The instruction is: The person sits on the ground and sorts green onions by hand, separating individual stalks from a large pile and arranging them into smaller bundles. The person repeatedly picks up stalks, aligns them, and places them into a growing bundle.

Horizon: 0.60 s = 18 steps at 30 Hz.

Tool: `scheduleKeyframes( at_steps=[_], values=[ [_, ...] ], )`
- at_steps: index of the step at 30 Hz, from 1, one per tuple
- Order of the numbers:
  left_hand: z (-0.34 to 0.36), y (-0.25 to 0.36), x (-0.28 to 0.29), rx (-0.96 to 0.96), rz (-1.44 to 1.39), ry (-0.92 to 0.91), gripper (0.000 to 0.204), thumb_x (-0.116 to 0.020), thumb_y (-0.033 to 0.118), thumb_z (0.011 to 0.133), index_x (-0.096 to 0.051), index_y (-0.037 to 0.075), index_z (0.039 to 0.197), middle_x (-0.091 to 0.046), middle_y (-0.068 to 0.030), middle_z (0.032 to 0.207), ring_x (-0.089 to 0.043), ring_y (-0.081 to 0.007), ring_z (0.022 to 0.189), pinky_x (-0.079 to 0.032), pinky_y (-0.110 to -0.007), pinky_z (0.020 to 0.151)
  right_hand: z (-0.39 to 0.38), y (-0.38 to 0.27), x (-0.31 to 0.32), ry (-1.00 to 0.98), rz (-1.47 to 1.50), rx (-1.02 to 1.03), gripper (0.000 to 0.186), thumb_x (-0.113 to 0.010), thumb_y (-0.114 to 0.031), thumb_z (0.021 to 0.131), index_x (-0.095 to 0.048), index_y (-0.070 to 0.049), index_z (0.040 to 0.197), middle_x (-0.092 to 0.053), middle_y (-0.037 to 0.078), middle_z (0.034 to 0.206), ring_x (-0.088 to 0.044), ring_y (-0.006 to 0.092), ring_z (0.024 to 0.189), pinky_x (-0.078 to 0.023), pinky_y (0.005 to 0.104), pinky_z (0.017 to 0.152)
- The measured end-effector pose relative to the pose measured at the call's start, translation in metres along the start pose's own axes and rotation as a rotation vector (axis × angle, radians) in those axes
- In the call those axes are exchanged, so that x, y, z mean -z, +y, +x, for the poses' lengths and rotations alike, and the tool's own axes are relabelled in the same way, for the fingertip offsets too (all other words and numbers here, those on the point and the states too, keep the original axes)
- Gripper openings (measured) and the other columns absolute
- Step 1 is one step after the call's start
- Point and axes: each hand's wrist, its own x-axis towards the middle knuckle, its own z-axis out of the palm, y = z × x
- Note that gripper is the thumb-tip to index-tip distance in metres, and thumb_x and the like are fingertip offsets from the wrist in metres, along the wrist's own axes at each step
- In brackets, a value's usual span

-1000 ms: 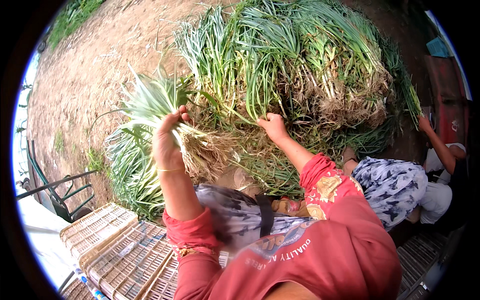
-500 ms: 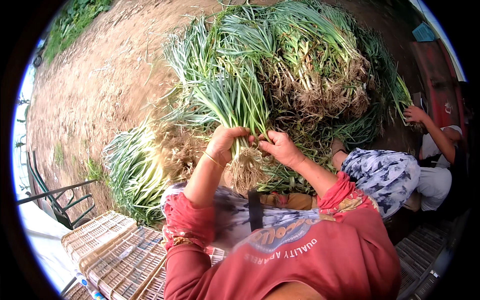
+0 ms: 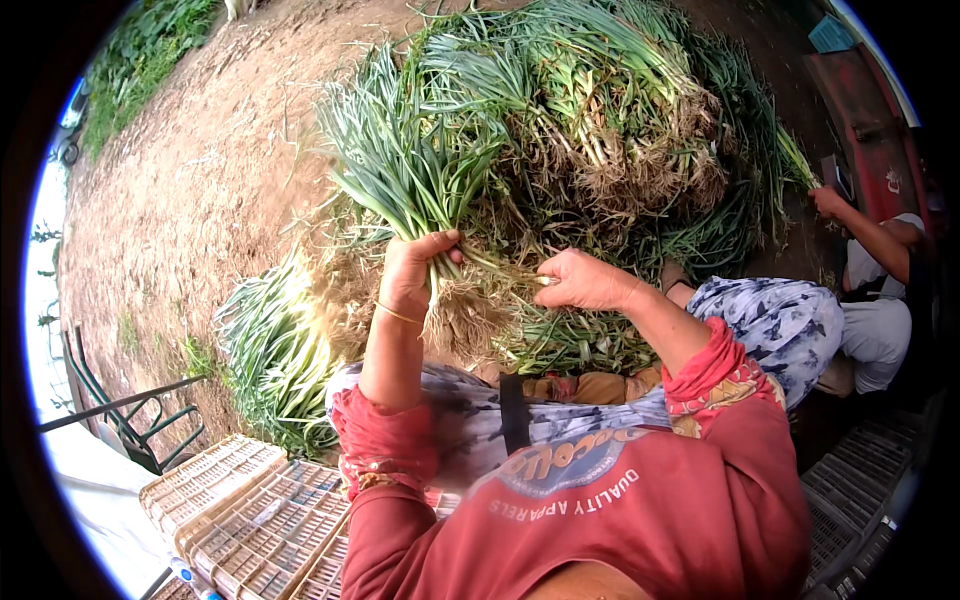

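Observation:
My left hand (image 3: 412, 268) is closed around a bunch of green garlic (image 3: 415, 185), just above its roots. The leaves fan up and away from me, and the pale brown roots hang below the fist. To the right of it, my right hand (image 3: 590, 280) pinches the end of a thin, yellowish leaf (image 3: 505, 268), stretched sideways from the bunch. A large heap of green garlic (image 3: 620, 110) with soil-covered roots lies beyond my hands. A paler, cleaner-looking pile of green garlic (image 3: 280, 345) rests on the ground to the left.
Loose leaves (image 3: 575, 340) lie below my right hand. Woven crates (image 3: 265, 520) stand at the lower left, near a metal frame (image 3: 140, 420). At the right, another person's hand (image 3: 828, 202) holds some stalks beside a red cart (image 3: 870, 140). Bare soil (image 3: 200, 210) stretches left.
My hands have moved apart, the left one going up and left with the bunch. The right hand has drawn a thin leaf out to the right.

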Motion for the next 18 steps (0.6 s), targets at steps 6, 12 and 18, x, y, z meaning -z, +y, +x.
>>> scheduleKeyframes(
  at_steps=[6, 12, 18],
  values=[
    [-0.004, 0.009, 0.008, -0.044, -0.002, 0.036, 0.013, -0.063, -0.005, 0.071, -0.057, -0.004, 0.083, -0.060, -0.0098, 0.068, -0.058, -0.0162, 0.050, -0.050, -0.025, 0.043, -0.045, 0.021, 0.018, -0.090, 0.110, -0.005, 0.023, -0.061, -0.022, 0.082, -0.061, 0.000, 0.079, -0.049, 0.000, 0.059, -0.043, 0.0078, 0.056, -0.037, 0.0261, 0.053],
    [-0.002, 0.021, 0.021, -0.089, 0.027, 0.028, 0.016, -0.063, 0.000, 0.074, -0.057, -0.004, 0.088, -0.061, -0.0099, 0.071, -0.057, -0.0146, 0.053, -0.050, -0.025, 0.049, -0.098, 0.092, 0.027, 0.005, -0.751, -0.220, 0.021, -0.058, -0.014, 0.079, -0.060, -0.003, 0.096, -0.061, 0.011, 0.082, -0.058, 0.0300, 0.077, -0.044, 0.0371, 0.069],
    [-0.007, 0.003, -0.010, -0.087, 0.016, -0.010, 0.017, -0.065, -0.006, 0.070, -0.056, -0.002, 0.085, -0.059, -0.0087, 0.070, -0.057, -0.0168, 0.053, -0.050, -0.027, 0.047, -0.016, 0.000, 0.012, 0.489, -0.121, 0.256, 0.020, -0.057, -0.015, 0.082, -0.061, 0.000, 0.093, -0.062, 0.011, 0.087, -0.060, 0.0217, 0.079, -0.046, 0.0304, 0.073]
  ],
)
